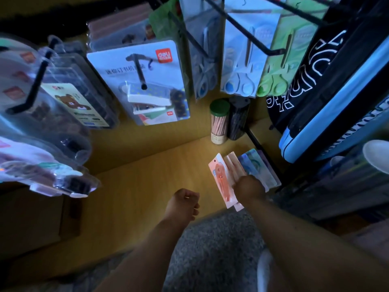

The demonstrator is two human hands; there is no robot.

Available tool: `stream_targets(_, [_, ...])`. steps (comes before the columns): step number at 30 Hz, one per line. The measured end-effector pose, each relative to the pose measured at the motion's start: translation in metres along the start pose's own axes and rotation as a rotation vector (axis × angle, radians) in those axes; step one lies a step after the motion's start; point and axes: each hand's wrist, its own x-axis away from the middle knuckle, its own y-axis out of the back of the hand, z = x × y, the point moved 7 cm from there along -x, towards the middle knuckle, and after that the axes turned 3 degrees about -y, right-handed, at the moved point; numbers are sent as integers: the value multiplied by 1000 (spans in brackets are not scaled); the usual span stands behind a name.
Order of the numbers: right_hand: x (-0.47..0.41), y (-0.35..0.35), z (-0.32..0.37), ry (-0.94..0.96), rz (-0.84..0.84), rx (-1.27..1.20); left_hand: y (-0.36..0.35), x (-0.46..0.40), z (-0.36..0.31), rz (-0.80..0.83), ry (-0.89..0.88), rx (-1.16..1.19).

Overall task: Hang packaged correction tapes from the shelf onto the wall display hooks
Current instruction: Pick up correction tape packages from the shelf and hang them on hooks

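Observation:
Several packaged correction tapes lie in a leaning row on the wooden shelf (147,175) at the right. The nearest is an orange correction tape pack (220,179); blue ones (255,165) lie behind it. My right hand (249,189) rests on the orange packs, its fingers closed around them. Over the shelf's front, left of the packs, my left hand (185,204) hovers in a loose fist and holds nothing. Black wall display hooks (140,70) stick out above, most loaded with goods.
A stapler pack (145,85) and clear blister packs (63,106) hang at the left. Scissor packs (242,60) hang at the top. Two pencil tubes (220,121) stand at the shelf's back. A blue-black bag (328,91) fills the right. Grey carpet (210,249) lies below.

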Motion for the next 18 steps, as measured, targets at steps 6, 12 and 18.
stream_targets(6, [11,0,25,172,-29,-429,1,-15,10,-60,83,87])
stream_targets(12, [43,-6,57,325,394,-711,-1,-20,14,22,185,536])
stream_targets(18, [18,9,32,206,-62,-439,1,-24,30,-2,208,669])
